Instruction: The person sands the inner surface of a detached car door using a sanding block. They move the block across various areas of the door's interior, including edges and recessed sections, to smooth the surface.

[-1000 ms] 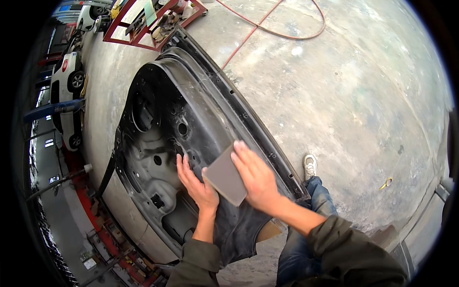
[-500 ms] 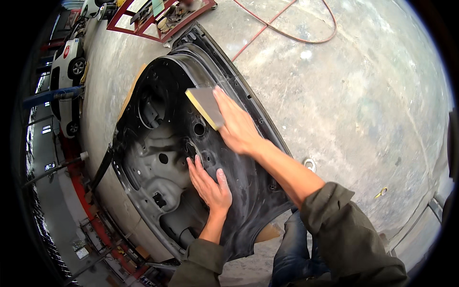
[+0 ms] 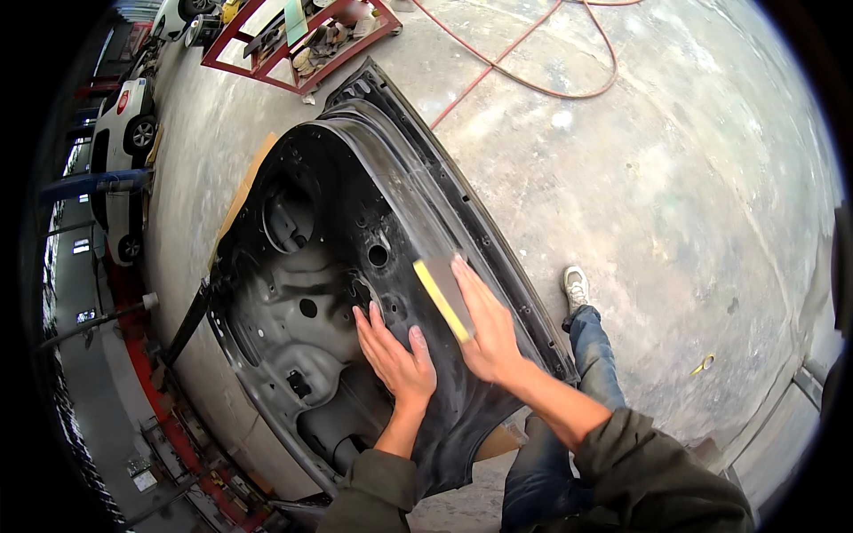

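A black car door (image 3: 342, 191) lies inner side up in front of me, its metal pressed into hollows, holes and ribs. My right hand (image 3: 489, 336) holds a sanding sponge (image 3: 441, 281), grey on top with a yellow edge, against the door's smooth band near its right border. The fingers lie along the sponge; its underside is hidden. Dull, scuffed marks show on the metal nearby. To the left, my left hand (image 3: 400, 362) rests with fingers stretched out on the door beside a ragged opening. Nothing is in it.
A red metal frame cart (image 3: 306, 87) loaded with odds and ends stands at the far end. A red hose (image 3: 569, 93) loops over the concrete floor. White cars (image 3: 120, 115) stand far left. A small yellow roll (image 3: 706, 363) lies at right, beyond my shoe (image 3: 576, 284).
My right hand has slid the sanding sponge toward me and to the right along the door. My left hand stays nearly in place. More of my leg and shoe shows.
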The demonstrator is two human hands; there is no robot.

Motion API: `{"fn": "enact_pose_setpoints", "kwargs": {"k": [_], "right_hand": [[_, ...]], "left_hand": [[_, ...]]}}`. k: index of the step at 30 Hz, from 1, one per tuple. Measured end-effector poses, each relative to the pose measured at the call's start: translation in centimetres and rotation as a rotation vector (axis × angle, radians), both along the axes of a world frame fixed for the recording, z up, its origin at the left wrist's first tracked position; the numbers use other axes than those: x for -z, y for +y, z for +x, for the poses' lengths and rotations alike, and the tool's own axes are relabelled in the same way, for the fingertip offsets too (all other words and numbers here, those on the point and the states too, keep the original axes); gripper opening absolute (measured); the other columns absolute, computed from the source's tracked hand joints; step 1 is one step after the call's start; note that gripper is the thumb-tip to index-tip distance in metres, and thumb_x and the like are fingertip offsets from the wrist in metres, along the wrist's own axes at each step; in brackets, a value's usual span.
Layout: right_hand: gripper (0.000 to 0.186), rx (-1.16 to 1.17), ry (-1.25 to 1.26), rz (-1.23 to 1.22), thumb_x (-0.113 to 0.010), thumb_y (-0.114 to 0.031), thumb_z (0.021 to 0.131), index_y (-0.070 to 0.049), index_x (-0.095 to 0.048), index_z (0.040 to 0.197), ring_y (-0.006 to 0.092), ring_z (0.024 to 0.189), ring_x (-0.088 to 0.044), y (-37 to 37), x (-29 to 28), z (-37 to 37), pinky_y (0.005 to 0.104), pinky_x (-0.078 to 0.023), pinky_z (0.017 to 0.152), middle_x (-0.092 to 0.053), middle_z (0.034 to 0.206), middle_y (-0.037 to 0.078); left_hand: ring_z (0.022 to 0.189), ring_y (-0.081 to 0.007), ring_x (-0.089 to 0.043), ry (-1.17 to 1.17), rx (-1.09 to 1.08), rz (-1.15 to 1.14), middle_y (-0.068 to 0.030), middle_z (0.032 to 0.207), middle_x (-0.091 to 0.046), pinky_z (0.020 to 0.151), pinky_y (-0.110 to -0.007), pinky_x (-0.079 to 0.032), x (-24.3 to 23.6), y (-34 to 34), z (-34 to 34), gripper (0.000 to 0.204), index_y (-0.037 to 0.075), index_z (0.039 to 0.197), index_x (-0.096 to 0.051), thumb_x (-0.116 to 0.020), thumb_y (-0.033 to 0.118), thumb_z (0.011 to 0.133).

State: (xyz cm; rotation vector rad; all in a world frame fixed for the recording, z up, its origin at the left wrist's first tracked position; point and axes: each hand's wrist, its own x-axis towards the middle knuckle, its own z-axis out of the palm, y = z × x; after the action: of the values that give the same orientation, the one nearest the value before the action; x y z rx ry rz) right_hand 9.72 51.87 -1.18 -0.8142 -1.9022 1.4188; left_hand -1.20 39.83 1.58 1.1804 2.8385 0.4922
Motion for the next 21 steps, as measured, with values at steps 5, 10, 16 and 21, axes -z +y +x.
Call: {"fn": "enact_pose_setpoints", "kwargs": {"k": [5, 10, 16, 21], "right_hand": [[0.069, -0.141, -0.009, -0.038, -0.060, -0.036, 0.103, 0.005, -0.038, 0.154, 0.0406, 0.147, -0.042, 9.4, 0.3, -11.0, 0.0425, -0.035, 0.122, -0.044, 0.157, 0.027], [0.075, -0.180, 0.062, 0.110, -0.066, -0.010, 0.087, 0.013, -0.035, 0.152, 0.0435, 0.149, -0.038, 9.0, 1.2, -11.5, 0.0444, -0.031, 0.125, -0.036, 0.159, 0.033], [0.081, -0.313, -0.064, -0.074, -0.067, -0.005, 0.079, 0.017, -0.035, 0.150, 0.0464, 0.150, -0.036, 4.3, -1.2, -1.4, 0.0471, -0.031, 0.124, -0.036, 0.158, 0.035], [0.082, -0.260, 0.015, 0.016, -0.063, -0.007, 0.080, 0.018, -0.030, 0.151, 0.0476, 0.150, -0.034, 10.3, -0.4, -12.0, 0.0459, -0.028, 0.126, -0.033, 0.157, 0.038]], "left_hand": [[0.149, -0.0487, -0.029, 0.009, -0.014, -0.053, -0.0307, 0.165, -0.025, 0.123, -0.054, -0.022, -0.7, -0.4, 0.0, 0.070, -0.008, 0.157, -0.030, -0.046, 0.037, 0.106], [0.148, -0.0514, -0.028, -0.033, 0.004, -0.058, -0.0329, 0.164, -0.024, 0.122, -0.055, -0.021, -0.7, -1.1, -0.2, 0.072, -0.010, 0.156, -0.028, -0.046, 0.038, 0.105], [0.148, -0.0538, -0.026, -0.085, 0.033, -0.082, -0.0359, 0.164, -0.020, 0.121, -0.057, -0.020, -1.3, -0.5, -0.4, 0.074, -0.011, 0.156, -0.025, -0.043, 0.040, 0.106], [0.147, -0.0544, -0.026, -0.072, 0.041, -0.101, -0.0366, 0.164, -0.019, 0.121, -0.058, -0.020, -1.5, -0.8, -0.7, 0.074, -0.011, 0.157, -0.024, -0.043, 0.038, 0.105]]}}
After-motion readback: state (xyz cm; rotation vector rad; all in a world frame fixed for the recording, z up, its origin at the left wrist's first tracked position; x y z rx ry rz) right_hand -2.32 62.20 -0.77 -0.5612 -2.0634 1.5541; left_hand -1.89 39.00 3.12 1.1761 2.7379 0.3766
